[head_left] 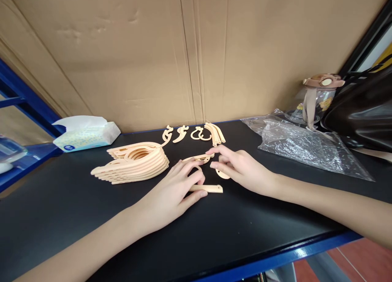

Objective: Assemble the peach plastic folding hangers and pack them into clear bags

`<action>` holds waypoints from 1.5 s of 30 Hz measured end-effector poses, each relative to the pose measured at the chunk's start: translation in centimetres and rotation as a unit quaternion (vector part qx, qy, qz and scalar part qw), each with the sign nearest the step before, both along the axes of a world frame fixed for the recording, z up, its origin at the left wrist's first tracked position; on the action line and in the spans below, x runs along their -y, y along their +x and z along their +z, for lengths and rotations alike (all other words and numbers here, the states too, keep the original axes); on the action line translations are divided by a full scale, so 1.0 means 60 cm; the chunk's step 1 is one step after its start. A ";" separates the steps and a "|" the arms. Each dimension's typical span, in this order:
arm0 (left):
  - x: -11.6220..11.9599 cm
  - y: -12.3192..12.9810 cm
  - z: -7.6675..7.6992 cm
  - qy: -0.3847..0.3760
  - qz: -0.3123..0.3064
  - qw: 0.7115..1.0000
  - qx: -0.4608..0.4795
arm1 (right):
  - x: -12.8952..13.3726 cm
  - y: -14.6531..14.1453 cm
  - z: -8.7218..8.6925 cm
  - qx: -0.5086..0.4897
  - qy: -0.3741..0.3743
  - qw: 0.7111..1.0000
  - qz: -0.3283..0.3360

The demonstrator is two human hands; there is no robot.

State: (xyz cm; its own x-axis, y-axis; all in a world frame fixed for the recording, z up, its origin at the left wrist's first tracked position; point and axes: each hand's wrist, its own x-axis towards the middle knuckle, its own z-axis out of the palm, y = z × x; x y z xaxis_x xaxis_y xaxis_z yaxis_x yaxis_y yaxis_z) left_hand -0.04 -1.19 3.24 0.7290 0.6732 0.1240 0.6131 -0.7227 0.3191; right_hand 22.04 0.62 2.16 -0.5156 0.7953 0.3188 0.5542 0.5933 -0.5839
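In the head view, the left hand (179, 184) has a beige strip (214, 189) clamped between thumb and bent finger, over the black table (232, 225). The right hand (237, 163) holds forefinger and thumb apart; its forefinger touches a flat piece (199, 156) (a rounded piece (221, 174) lies just beside the thumb). Leftward is one hanger stack (134, 163).

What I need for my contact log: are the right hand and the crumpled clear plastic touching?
Apart. The head view shows a strip of bare black tabletop between the right hand and the clear plastic.
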 end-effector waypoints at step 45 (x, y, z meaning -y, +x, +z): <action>0.006 -0.009 -0.005 -0.023 0.116 0.987 0.106 | 0.003 -0.002 -0.007 0.225 0.183 0.955 0.058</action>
State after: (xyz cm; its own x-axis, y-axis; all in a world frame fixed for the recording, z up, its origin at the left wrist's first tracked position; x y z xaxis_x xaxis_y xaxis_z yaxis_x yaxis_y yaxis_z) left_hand -0.56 -1.57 2.96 0.5153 0.8275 0.2231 0.6766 -0.5525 0.4867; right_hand 21.92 0.47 1.76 -0.7442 0.6018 0.2898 0.6177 0.7852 -0.0440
